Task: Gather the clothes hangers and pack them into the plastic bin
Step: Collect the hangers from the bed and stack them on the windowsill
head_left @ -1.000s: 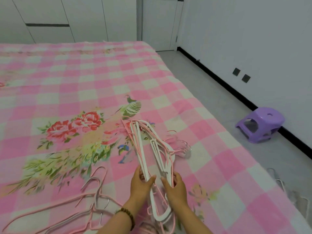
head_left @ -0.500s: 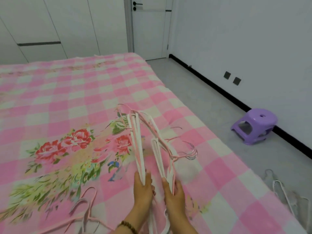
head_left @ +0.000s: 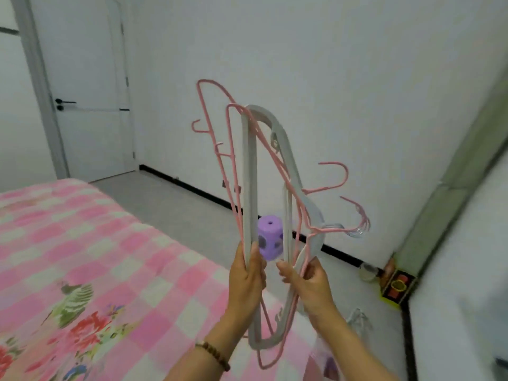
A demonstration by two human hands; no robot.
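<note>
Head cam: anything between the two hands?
Nothing solid: left hand and right hand grip opposite sides of the hangers; the purple stool shows through the gap, head view.

You have one view, from a wide-angle camera worn on the head. It faces forward and only slightly down, across the long edge of the bed (head_left: 82, 243) toward the white wall (head_left: 330, 64) and the door (head_left: 88, 105). The left hand (head_left: 246, 281), right hand (head_left: 310, 284) and hangers (head_left: 248, 174) sit closest to the lens, low at centre.
</note>
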